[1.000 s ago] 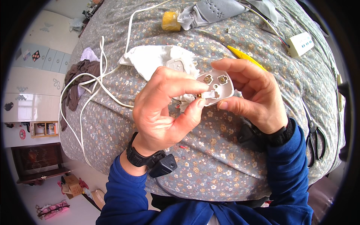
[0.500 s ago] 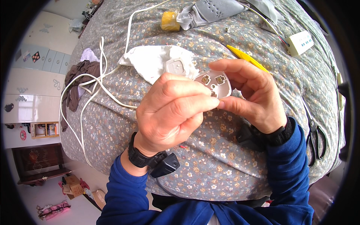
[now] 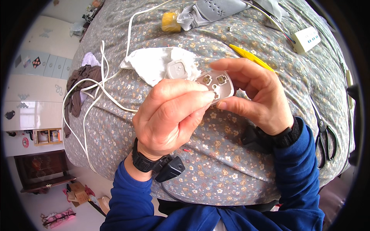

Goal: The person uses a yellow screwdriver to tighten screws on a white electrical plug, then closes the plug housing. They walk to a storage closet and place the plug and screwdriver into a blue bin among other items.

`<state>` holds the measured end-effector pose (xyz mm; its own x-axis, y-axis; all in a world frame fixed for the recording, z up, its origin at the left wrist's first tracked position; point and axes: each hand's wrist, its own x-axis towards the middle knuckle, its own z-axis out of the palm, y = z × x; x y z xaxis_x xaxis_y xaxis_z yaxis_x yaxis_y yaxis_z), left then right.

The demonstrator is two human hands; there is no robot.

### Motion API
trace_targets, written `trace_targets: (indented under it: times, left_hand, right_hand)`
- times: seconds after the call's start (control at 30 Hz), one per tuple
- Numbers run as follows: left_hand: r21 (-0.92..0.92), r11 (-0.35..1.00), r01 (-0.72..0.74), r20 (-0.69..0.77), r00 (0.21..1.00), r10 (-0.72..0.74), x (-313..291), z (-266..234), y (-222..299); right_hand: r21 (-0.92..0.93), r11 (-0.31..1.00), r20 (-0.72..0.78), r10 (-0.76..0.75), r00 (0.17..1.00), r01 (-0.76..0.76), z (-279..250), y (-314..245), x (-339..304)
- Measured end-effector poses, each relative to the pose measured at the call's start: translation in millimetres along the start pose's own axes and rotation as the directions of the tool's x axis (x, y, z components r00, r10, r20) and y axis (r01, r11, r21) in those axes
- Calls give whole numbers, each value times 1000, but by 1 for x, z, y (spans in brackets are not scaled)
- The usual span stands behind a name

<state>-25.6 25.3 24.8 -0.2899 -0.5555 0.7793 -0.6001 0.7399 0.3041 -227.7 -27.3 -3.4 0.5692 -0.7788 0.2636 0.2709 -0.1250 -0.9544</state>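
Note:
Between my hands is an opened white plug housing (image 3: 228,86), its inside with metal terminals and a small central hole facing up. My left hand (image 3: 169,111) is closed, its fingertips pressed at the housing's left and lower side, covering part of it; anything else pinched there is hidden. My right hand (image 3: 258,88) curls round the right side, with the thumb at the lower edge and the forefinger along the upper one. Just beyond my left hand, a whitish rounded cover piece (image 3: 176,70) lies on a white cloth (image 3: 148,63).
A white cord (image 3: 103,82) loops across the flowered bedcover (image 3: 216,165) at left and passes behind my left hand. A yellow pointed tool (image 3: 250,57) lies beyond my right hand. Black scissors (image 3: 326,140) lie at right; a white box with wires (image 3: 306,39) sits far right.
Both hands and the housing have shifted slightly left. My left fingertips have drawn back a little, so more of the lower terminal shows.

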Motion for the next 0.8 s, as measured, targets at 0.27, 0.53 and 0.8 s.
trace_targets:
  times: [0.27, 0.53, 0.8]
  left_hand:
    - [-113, 993, -10, -66, 998, 3, -5, 4, -5]
    - [-160, 986, 53, -55, 996, -63, -8, 6, -6]
    - [-169, 984, 50, -57, 997, -60, -7, 6, -5]
  right_hand:
    - [13, 1000, 2, 20, 1000, -20, 1, -1, -1]
    - [11, 1000, -5, 17, 1000, -17, 1, -1, -1]
    - [-19, 1000, -5, 16, 1000, -16, 1, -1, -1]
